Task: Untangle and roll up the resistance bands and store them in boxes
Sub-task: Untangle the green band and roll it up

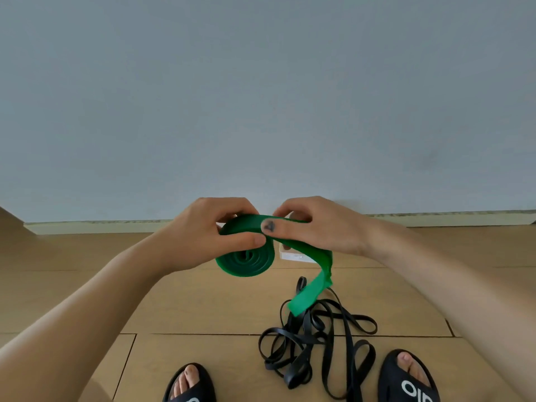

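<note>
Above a tan wooden floor (203, 309), the left hand (200, 236) grips a coiled flat green rubber resistance band (246, 262) to keep it tight while the right hand (316, 227) pinches its loose tail, tangled black bands (319, 340) waiting below.

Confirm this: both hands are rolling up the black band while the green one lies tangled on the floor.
Colours are swapped. The head view shows the left hand and right hand rolling the green band; the black band lies tangled on the floor.

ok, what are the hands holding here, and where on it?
Both hold the green band. Left hand grips the rolled coil, thumb across its top. Right hand pinches the flat unrolled strip just beside the coil; the tail hangs free.
</note>
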`<state>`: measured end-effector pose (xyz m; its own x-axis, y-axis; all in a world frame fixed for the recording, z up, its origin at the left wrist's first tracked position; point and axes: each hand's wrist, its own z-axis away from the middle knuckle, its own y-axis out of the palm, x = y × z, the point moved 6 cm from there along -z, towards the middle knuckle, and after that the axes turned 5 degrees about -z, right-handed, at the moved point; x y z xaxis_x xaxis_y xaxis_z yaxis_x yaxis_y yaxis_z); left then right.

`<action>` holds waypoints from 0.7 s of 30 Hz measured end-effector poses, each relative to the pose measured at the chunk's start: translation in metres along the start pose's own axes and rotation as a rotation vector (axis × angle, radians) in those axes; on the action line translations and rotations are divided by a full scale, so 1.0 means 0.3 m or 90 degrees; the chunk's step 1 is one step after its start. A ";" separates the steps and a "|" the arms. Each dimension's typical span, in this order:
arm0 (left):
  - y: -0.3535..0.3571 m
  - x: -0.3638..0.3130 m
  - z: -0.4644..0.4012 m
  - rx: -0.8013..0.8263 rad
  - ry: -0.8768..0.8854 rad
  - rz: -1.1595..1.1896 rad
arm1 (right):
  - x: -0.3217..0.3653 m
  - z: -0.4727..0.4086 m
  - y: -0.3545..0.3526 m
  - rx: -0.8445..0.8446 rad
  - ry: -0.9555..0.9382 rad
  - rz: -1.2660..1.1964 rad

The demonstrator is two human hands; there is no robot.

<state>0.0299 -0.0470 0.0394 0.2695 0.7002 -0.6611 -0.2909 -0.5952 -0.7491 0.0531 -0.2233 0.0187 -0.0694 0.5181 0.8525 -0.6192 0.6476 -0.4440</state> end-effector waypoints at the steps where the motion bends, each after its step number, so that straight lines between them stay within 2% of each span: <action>1: -0.006 0.010 0.000 -0.002 -0.009 0.009 | 0.008 0.009 -0.007 -0.011 -0.025 0.038; 4: -0.023 0.028 0.002 -0.017 -0.023 0.039 | 0.017 0.024 -0.026 -0.047 -0.082 0.119; 10: -0.029 0.036 -0.009 -0.022 -0.035 0.043 | 0.004 0.029 -0.035 -0.063 -0.106 0.197; 16: -0.036 0.030 -0.024 -0.039 -0.050 0.033 | -0.006 0.022 -0.041 -0.075 -0.118 0.162; 21: -0.052 0.036 -0.021 -0.087 -0.064 0.101 | 0.006 0.020 -0.028 -0.044 -0.095 -0.045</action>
<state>0.0430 -0.0325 0.0435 0.1362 0.6257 -0.7681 -0.1938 -0.7435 -0.6400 0.0534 -0.2312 0.0256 -0.1459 0.3846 0.9115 -0.5714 0.7194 -0.3950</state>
